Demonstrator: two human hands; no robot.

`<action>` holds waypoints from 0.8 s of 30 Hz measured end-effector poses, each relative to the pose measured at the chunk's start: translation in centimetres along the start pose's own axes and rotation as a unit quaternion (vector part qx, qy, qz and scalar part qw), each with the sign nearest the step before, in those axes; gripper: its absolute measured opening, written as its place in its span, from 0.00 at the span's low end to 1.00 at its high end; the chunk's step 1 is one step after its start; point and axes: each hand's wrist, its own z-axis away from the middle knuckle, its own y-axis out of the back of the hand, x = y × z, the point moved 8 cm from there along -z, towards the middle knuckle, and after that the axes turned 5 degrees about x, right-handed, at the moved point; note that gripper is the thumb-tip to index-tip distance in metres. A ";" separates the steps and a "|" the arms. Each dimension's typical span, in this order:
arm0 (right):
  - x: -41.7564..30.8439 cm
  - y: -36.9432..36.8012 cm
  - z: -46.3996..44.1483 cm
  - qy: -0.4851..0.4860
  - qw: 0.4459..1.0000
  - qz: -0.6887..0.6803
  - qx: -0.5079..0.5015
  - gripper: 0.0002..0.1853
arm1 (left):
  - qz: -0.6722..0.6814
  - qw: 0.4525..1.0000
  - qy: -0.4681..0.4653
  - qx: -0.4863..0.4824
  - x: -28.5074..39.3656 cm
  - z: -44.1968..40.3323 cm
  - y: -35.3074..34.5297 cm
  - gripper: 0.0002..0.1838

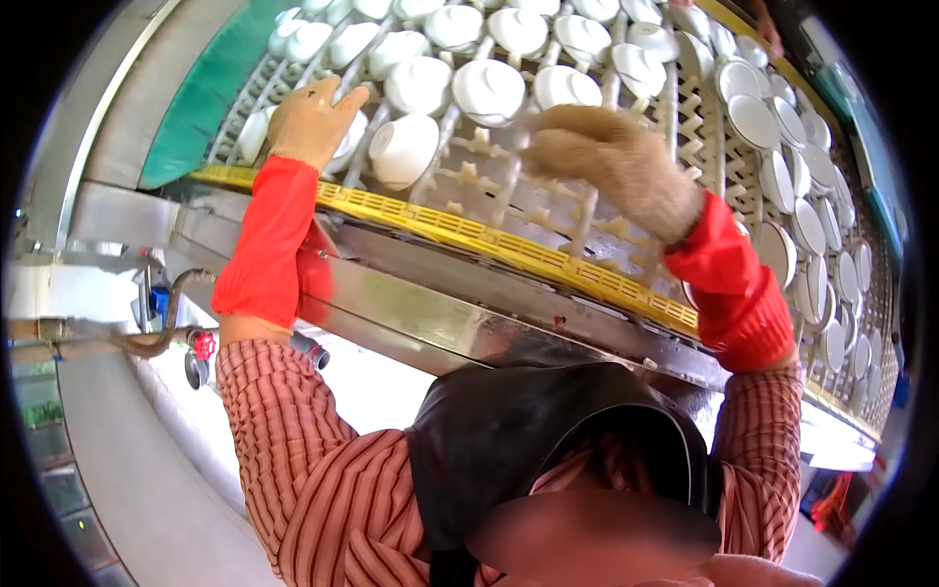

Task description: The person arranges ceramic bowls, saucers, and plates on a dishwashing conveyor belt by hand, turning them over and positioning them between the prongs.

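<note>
My left hand (315, 119), in a tan glove with a red sleeve cuff, rests among white dishes at the near left of a pegged conveyor (548, 215). Its thumb and forefinger are spread apart beside a white cup (349, 142), partly hidden by the hand. To its right a white bowl (404, 151) leans on the pegs. My right hand (611, 161), gloved the same way and blurred by motion, hovers over bare pegs with fingers stretched to the left. Nothing shows in it. Closest to its fingertips is an upturned white bowl (567, 88).
Rows of white bowls (421, 86) cover the far side, and white plates (807, 227) stand on edge at the right. A yellow guide strip (469, 230) and metal rail (440, 308) run along the near edge. Another person's hand (768, 34) shows at the far side.
</note>
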 end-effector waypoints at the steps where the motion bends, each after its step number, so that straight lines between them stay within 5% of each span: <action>1: -0.6 3.4 1.4 0.022 0.996 0.072 0.042 0.25 | 0.022 0.998 -0.024 0.045 2.4 -0.8 2.0 0.32; 3: -0.1 10.0 4.7 0.022 0.948 0.272 0.166 0.27 | 0.077 0.962 -0.166 0.201 10.0 -0.9 7.3 0.29; 5: 1.7 15.8 7.8 0.020 0.853 0.492 0.172 0.31 | 0.150 0.933 -0.267 0.186 17.0 -1.1 10.3 0.33; 6: 3.5 18.6 9.8 -0.136 0.828 0.492 0.232 0.37 | 0.217 0.921 -0.297 0.131 20.3 -1.0 10.9 0.33; 9: 7.7 23.8 14.3 -0.051 0.698 0.659 0.275 0.41 | 0.315 0.857 -0.406 0.044 29.7 0.6 11.8 0.37; 10: 8.7 25.5 15.3 -0.086 0.694 0.666 0.260 0.43 | 0.302 0.845 -0.441 -0.009 33.3 1.1 12.4 0.37; 12: 10.8 27.5 17.4 -0.187 0.714 0.621 0.263 0.41 | 0.313 0.783 -0.531 0.089 39.0 3.0 12.1 0.28; 13: 11.8 28.2 18.3 -0.235 0.722 0.595 0.263 0.39 | 0.274 0.774 -0.571 0.018 42.2 3.4 10.7 0.19; 15: 12.2 28.5 19.1 -0.229 0.696 0.625 0.268 0.29 | 0.278 0.814 -0.500 0.106 44.6 3.2 11.6 0.13; 18: 14.0 28.8 18.4 -0.237 0.660 0.669 0.246 0.21 | 0.152 0.816 -0.530 0.174 47.3 2.7 10.6 0.10; 21: 12.6 28.3 17.6 -0.186 0.656 0.679 0.272 0.20 | 0.047 0.786 -0.604 0.121 48.1 4.5 10.1 0.10; 22: 12.1 29.1 17.6 -0.237 0.661 0.657 0.276 0.21 | 0.005 0.767 -0.642 -0.008 48.6 5.5 9.1 0.10; 24: 7.8 28.6 16.4 -0.080 0.682 0.636 0.351 0.21 | 0.278 0.787 -0.542 -0.096 47.0 5.3 8.5 0.10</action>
